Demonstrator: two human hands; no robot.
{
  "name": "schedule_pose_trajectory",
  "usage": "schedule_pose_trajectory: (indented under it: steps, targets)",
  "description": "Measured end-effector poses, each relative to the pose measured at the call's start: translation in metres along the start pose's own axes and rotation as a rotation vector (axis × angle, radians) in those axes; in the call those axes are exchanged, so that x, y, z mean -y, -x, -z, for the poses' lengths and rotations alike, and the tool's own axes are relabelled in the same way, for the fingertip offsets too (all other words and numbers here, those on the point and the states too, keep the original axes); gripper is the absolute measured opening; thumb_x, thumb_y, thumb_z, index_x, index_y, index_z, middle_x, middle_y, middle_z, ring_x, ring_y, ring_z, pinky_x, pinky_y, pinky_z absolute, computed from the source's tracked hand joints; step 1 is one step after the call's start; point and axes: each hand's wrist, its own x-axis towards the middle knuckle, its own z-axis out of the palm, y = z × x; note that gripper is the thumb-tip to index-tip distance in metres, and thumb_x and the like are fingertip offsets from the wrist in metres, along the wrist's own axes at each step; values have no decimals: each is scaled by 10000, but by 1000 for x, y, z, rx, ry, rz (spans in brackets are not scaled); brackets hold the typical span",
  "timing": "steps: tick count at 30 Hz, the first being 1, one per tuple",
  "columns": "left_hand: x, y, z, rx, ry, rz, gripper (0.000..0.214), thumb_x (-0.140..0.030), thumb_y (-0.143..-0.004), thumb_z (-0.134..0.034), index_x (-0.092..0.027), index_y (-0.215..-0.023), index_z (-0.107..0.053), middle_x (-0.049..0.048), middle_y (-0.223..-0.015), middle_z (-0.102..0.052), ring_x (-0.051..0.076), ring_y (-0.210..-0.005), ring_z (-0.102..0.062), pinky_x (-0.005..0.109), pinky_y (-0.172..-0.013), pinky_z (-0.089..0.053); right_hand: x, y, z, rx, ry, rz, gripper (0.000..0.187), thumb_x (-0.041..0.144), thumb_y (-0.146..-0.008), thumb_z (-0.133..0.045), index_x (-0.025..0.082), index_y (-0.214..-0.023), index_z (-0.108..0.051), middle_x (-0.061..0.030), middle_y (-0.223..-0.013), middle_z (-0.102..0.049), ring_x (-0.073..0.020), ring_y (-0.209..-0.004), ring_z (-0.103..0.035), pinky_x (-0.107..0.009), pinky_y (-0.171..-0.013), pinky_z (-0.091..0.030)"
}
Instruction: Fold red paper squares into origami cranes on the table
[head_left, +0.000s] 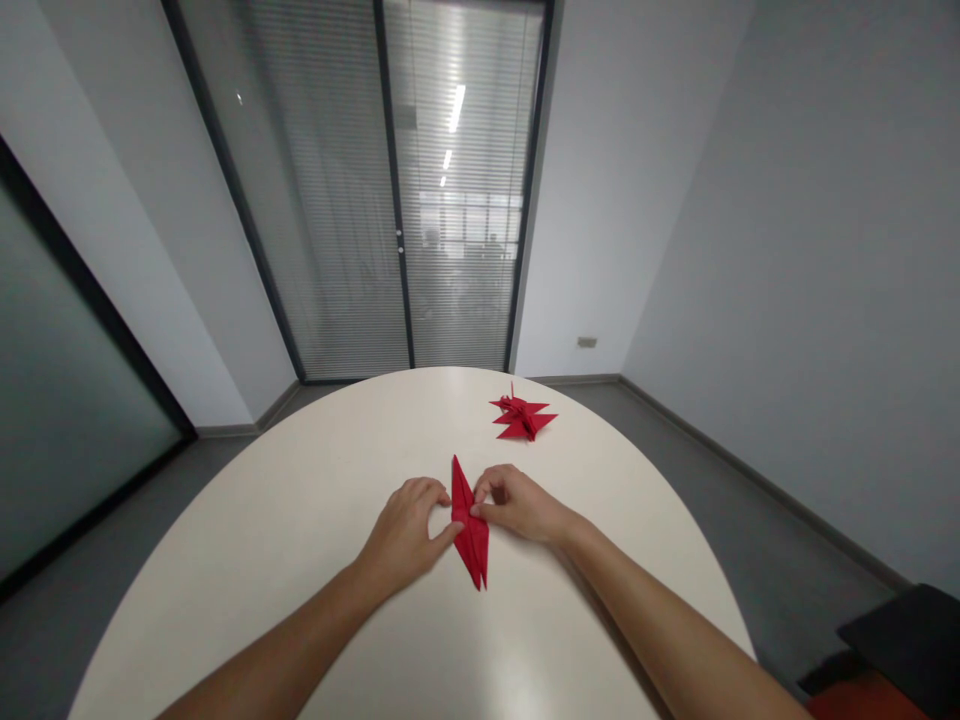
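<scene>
A long, narrow diamond of folded red paper [468,545] lies on the table between my hands, with two points at its near end. My left hand [409,530] curves around its left side. The left thumb rests on the paper's face and the fingertips are at its left edge. My right hand [521,505] pinches the right edge near the middle between thumb and forefinger; the other right fingers are curled. Farther back to the right sits a cluster of red folded paper cranes [523,415], with their pointed parts overlapping.
The round white table [315,500] extends around both arms. At lower right stands a black and orange chair [900,640]. Beyond the table are a glass door with blinds [465,300] and a wall with a socket [586,342].
</scene>
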Motion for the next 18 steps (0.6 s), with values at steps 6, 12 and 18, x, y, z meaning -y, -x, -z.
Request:
schedule_pose_trajectory:
  steps: [6, 12, 18]
  targets:
    - [0, -1, -2, -34, 87, 17, 70, -237, -847, -671, -215, -810, -616, 64, -1043, -674, 260, -1046, -602, 429, -933, -466, 3, 0, 0, 37, -284, -20, 163, 314, -814, -716, 154, -837, -694, -7, -754, -657, -134, -685, -536, -259, -646, -397]
    - [-7, -5, 2, -85, 198, 87, 69, -229, -866, -620, -213, -916, -664, 48, -932, -696, 235, -913, -635, 392, -880, -487, 5, -2, -5, -90, -403, 72, 237, 323, -786, -771, 181, -895, -616, -9, -833, -669, -161, -791, -610, -288, -743, -448]
    - [-17, -5, 8, -214, 228, 109, 91, -240, -886, -608, -217, -945, -674, 38, -923, -708, 219, -886, -640, 360, -837, -494, 22, 0, 2, -196, -214, 127, 339, 298, -813, -756, 206, -1122, -650, -36, -911, -751, -185, -828, -643, -307, -743, -423]
